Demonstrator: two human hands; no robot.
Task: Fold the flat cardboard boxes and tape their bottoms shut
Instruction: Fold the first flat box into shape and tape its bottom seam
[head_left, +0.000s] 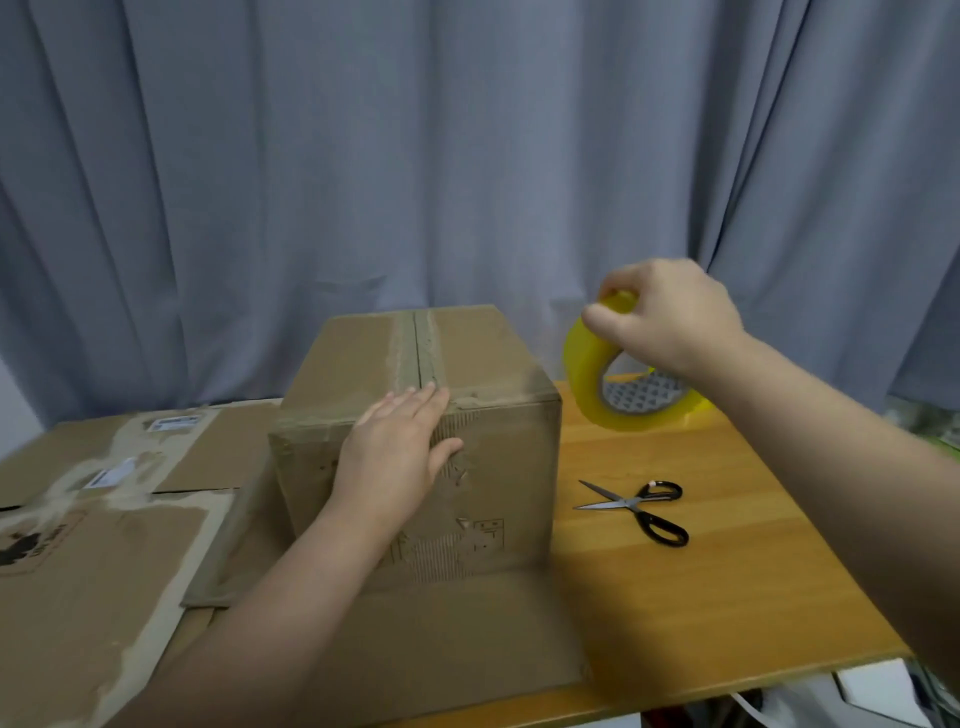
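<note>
Working at a smooth orange-brown wooden bench (675, 571) before grey pleated curtains (363, 156), with the folded cardboard box (498, 431) standing on it, top seam edged in torn, fibrous tape residue. Pressing the left hand (400, 447), fingers straight, flat against the box's near face at its top edge. Gripping a glossy yellow tape roll (587, 379) by its rim in the right hand (670, 317), raised right of the box, with black-handled scissors (639, 506) right of the box and worn flat cardboard (104, 545) left of it.
</note>
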